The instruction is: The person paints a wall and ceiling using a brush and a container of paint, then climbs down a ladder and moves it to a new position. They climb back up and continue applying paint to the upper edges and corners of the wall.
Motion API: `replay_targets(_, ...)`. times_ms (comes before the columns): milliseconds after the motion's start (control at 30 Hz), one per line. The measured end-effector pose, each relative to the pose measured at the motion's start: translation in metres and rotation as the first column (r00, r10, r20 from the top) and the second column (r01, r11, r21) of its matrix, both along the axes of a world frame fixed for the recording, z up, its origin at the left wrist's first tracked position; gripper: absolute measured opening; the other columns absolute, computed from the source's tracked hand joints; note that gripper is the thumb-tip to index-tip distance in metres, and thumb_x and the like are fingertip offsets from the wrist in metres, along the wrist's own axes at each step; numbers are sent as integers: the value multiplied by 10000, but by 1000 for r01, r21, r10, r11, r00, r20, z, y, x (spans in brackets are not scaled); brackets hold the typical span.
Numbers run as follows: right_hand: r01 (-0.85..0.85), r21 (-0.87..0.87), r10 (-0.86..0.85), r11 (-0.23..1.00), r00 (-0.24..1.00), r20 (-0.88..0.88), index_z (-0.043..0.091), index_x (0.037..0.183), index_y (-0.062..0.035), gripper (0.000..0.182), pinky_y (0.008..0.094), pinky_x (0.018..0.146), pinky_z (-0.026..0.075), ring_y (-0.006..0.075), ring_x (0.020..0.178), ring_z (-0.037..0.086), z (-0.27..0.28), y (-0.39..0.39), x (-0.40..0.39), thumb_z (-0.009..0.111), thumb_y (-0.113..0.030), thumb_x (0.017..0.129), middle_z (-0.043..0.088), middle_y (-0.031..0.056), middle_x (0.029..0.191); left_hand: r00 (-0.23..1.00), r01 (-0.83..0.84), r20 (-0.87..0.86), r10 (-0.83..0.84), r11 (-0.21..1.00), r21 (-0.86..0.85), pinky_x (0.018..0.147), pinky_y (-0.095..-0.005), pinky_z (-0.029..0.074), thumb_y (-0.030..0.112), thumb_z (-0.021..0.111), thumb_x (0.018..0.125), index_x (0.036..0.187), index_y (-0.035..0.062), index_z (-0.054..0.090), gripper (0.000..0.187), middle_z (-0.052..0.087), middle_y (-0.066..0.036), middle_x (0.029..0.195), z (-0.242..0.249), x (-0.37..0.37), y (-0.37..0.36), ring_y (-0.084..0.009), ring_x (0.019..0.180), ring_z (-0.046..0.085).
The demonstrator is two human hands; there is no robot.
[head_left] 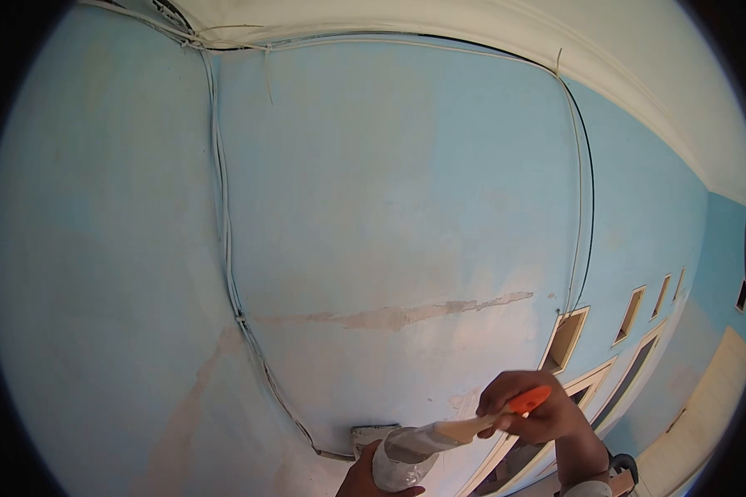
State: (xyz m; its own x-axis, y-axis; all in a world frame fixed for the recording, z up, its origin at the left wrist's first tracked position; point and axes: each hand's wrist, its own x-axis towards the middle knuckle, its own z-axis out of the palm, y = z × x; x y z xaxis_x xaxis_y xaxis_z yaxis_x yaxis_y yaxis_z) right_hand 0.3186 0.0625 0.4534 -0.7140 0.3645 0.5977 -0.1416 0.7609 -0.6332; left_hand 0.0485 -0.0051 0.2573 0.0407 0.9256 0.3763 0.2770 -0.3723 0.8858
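Observation:
My right hand [547, 410] grips a paintbrush [464, 430] by its pale wooden handle, which ends in an orange tip. The brush slants down to the left, and its whitish-grey lower end reaches into the mouth of a clear plastic cup [402, 474]. Around the cup's lower part, my left hand [360, 479] is closed, partly cut off by the bottom of the view. Grey-white material coats the inside of the cup. Both hands are in front of a light blue wall [348, 190] with a long peeled strip [423, 315] across it.
Loose cables [224, 207] run down the wall to a grey box [373, 433] just behind the cup. More cables [584, 166] hang at the right above a small window opening [566, 340]. Framed doors [593, 381] line the right side. A cream ceiling [638, 58] curves overhead.

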Motion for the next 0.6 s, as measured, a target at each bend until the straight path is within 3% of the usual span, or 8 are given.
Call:
replay_targets(67, -45, -263, -26, 964, 966, -259, 607, 1036, 35, 134, 348, 740, 642, 279, 876, 752, 12, -3, 3, 682, 9, 929, 665, 189, 1015, 999, -29, -32, 30, 999, 35, 1090, -478, 452, 360, 995, 584, 1489, 16, 332, 1173, 515, -229, 1427, -2, -1, 0, -363, 1345, 507)
replay_targets(200, 239, -21, -221, 971, 853, -472, 500, 1074, 33, 220, 328, 656, 659, 244, 778, 749, 76, 11, 8, 617, -142, 1008, 650, 211, 1017, 999, -23, -46, 27, 997, 78, 1086, -481, 453, 356, 995, 588, 1481, 14, 354, 1151, 525, -217, 1414, 9, 0, -2, -362, 1326, 519)
replay_targets(267, 449, 168, -301, 878, 789, -536, 526, 1123, 20, 246, 337, 751, 655, 237, 926, 728, 124, 23, 8, 649, -155, 1001, 663, 199, 1072, 997, -24, -75, 30, 997, 75, 1085, -480, 453, 350, 995, 590, 1476, 15, 365, 1137, 528, -212, 1411, 13, -1, -4, -360, 1319, 524)
replay_targets(333, 530, 312, -324, 788, 788, -523, 618, 1119, 25, 153, 352, 895, 618, 218, 1035, 701, 180, 36, 9, 626, -80, 1008, 681, 139, 1153, 1000, 5, -26, -3, 998, 63, 1083, -482, 452, 341, 994, 596, 1472, 18, 373, 1122, 530, -208, 1413, 12, -2, -2, -357, 1317, 528)
replay_targets(433, 614, 548, -283, 569, 771, -570, 648, 1107, 1, 165, 306, 889, 584, 149, 951, 690, 262, 66, 5, 629, -138, 1022, 702, 76, 1053, 999, -19, -27, 20, 999, 50, 1077, -483, 456, 340, 992, 603, 1471, 19, 374, 1113, 532, -210, 1414, 5, -4, -2, -355, 1320, 529)
replay_targets(467, 684, 548, -336, 482, 721, -606, 653, 1094, -15, 170, 297, 882, 578, 133, 913, 689, 284, 68, 0, 641, -166, 1018, 700, 50, 963, 999, -19, -28, 20, 998, 56, 1077, -483, 456, 340, 992, 603, 1471, 19, 374, 1113, 532, -210, 1414, 6, -5, -2, -355, 1320, 529)
replay_targets(533, 702, 546, -304, 456, 700, -646, 664, 1060, -35, 160, 290, 832, 564, 124, 858, 678, 323, 84, -9, 665, -180, 994, 700, 41, 905, 997, -57, -49, 60, 997, 59, 1072, -481, 460, 350, 990, 606, 1472, 19, 372, 1114, 538, -211, 1411, 9, -6, -4, -353, 1323, 528)
replay_targets(600, 653, 540, -305, 531, 742, -597, 640, 1110, -15, 222, 312, 966, 585, 186, 993, 720, 347, 92, -19, 614, -223, 1036, 711, 110, 1116, 997, -61, -51, 65, 996, 64, 1069, -479, 462, 353, 990, 607, 1473, 19, 371, 1116, 540, -212, 1409, 4, -8, 0, -353, 1321, 530)
